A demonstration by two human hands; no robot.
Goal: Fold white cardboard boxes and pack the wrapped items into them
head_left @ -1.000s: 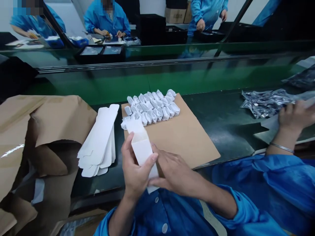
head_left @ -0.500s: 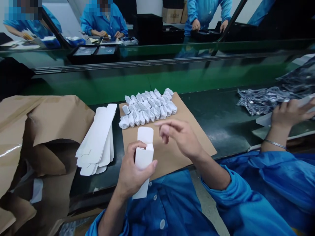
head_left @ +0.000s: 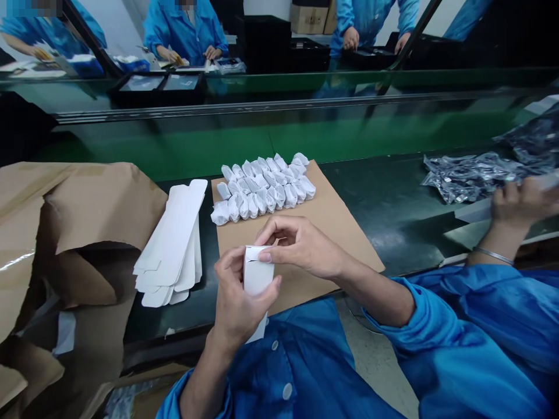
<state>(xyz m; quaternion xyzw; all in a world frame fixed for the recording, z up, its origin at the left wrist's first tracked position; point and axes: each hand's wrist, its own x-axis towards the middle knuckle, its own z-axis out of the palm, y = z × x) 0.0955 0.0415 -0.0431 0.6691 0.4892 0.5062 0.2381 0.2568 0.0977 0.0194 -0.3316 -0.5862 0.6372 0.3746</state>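
Note:
A slim white carton [head_left: 258,278] stands tilted in front of me, with my left hand [head_left: 238,297] wrapped round its sides. At its upper end my right hand [head_left: 297,244] pinches the end flap, which is folded over and leaves a narrow slit at the edge. Just beyond, rows of small bundles wrapped in white paper [head_left: 262,192] lie on a brown cardboard sheet [head_left: 345,233]. To the left, flattened white cartons [head_left: 172,250] form a loose, fanned pile on the dark bench.
An open brown cardboard box [head_left: 105,203] takes up the left side. Clear plastic bags [head_left: 471,174] lie at the right, near a co-worker's hand [head_left: 515,203]. A green barrier [head_left: 183,148] runs behind the bench, with people in blue working beyond it.
My right hand has come in from the right onto the carton's top. The flap that stood upright is now folded over. My left hand still holds the carton.

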